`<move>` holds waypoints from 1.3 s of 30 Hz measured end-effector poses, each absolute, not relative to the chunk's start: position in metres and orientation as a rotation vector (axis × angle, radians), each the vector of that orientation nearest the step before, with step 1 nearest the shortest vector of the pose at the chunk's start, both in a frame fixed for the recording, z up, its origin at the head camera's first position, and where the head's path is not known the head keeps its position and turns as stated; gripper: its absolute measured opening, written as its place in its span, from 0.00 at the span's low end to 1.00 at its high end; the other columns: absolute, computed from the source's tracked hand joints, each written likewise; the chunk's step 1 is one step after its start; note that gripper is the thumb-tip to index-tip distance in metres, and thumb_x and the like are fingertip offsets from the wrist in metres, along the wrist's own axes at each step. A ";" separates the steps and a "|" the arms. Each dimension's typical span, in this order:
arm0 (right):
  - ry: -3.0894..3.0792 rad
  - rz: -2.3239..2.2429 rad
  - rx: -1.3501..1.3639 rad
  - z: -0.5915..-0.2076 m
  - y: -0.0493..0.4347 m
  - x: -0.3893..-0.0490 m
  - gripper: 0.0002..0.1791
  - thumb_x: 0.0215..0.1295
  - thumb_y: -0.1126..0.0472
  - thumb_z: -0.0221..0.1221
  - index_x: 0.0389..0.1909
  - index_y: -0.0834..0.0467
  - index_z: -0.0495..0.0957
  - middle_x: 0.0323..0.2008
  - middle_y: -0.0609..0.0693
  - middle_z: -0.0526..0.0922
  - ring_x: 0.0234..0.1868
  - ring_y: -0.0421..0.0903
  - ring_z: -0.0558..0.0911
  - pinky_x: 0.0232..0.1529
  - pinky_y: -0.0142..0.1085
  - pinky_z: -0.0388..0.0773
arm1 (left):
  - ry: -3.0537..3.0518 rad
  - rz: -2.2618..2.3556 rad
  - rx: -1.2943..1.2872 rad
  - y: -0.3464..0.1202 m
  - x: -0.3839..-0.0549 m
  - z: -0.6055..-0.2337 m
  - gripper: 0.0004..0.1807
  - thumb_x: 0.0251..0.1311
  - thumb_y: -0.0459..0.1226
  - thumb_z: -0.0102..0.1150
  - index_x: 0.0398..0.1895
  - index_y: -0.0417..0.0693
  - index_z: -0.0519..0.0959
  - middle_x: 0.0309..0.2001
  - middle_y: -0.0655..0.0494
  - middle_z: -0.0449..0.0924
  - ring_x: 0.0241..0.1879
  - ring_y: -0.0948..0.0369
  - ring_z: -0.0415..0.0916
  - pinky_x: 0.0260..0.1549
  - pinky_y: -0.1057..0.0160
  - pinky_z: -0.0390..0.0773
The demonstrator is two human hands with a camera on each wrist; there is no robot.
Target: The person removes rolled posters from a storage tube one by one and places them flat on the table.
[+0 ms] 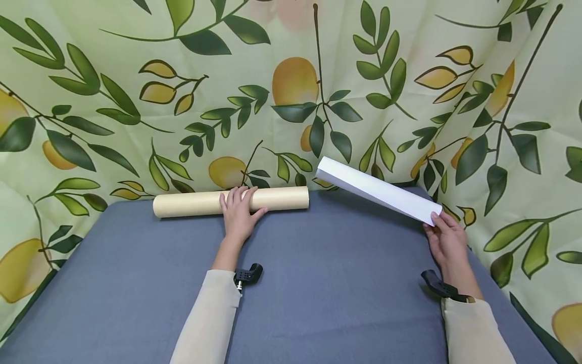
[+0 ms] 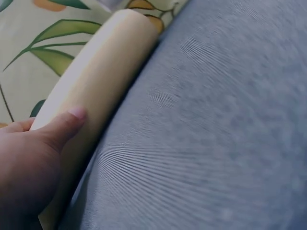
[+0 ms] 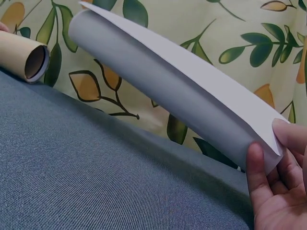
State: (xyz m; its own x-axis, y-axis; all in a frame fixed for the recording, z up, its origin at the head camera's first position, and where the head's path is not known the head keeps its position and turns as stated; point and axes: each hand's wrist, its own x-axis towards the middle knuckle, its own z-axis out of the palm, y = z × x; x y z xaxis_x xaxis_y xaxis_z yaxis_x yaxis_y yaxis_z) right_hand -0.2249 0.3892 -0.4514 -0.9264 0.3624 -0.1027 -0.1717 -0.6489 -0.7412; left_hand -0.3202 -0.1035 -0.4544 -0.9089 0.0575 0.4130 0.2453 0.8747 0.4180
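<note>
A tan cardboard tube (image 1: pixel 195 203) lies lengthwise along the far edge of the table. Over its middle, my left hand (image 1: pixel 240 215) grips it, thumb on the near side and fingers over the top. The left wrist view has the thumb of that hand (image 2: pixel 29 167) against the tube (image 2: pixel 103 62). On the right, a rolled sheet of white paper (image 1: pixel 377 189) is held up at a slant by my right hand (image 1: pixel 447 237), which pinches its lower end. A loose edge of the paper roll (image 3: pixel 177 91) shows in the right wrist view, as does the tube's hollow end (image 3: pixel 36 62).
The table (image 1: pixel 318 293) has a blue-grey cloth surface. Behind it and along its sides hangs a pale curtain (image 1: pixel 254 55) printed with leaves and fruit. Each wrist wears a small black camera, such as the one on the left (image 1: pixel 249 273).
</note>
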 end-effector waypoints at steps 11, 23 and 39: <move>-1.091 2.618 -0.265 -0.450 0.401 -0.216 0.12 0.68 0.73 0.58 0.42 0.59 0.88 0.40 0.48 0.86 0.35 0.42 0.83 0.30 0.32 0.81 | -2.658 -0.592 -0.319 -0.083 -0.323 -0.456 0.36 0.62 0.52 0.66 0.73 0.57 0.68 0.71 0.48 0.67 0.76 0.47 0.54 0.77 0.36 0.39; -1.036 2.656 -0.254 -0.451 0.397 -0.217 0.12 0.68 0.73 0.57 0.43 0.60 0.88 0.39 0.49 0.86 0.35 0.43 0.83 0.31 0.32 0.81 | -2.648 -0.571 -0.360 -0.066 -0.333 -0.452 0.36 0.58 0.49 0.70 0.70 0.53 0.71 0.71 0.48 0.71 0.76 0.47 0.59 0.78 0.40 0.45; -1.057 2.691 -0.231 -0.455 0.393 -0.225 0.13 0.68 0.72 0.59 0.46 0.58 0.88 0.42 0.48 0.85 0.37 0.42 0.81 0.33 0.32 0.80 | -2.665 -0.415 -0.448 -0.049 -0.349 -0.445 0.35 0.60 0.50 0.66 0.71 0.54 0.71 0.68 0.49 0.73 0.72 0.50 0.64 0.75 0.40 0.53</move>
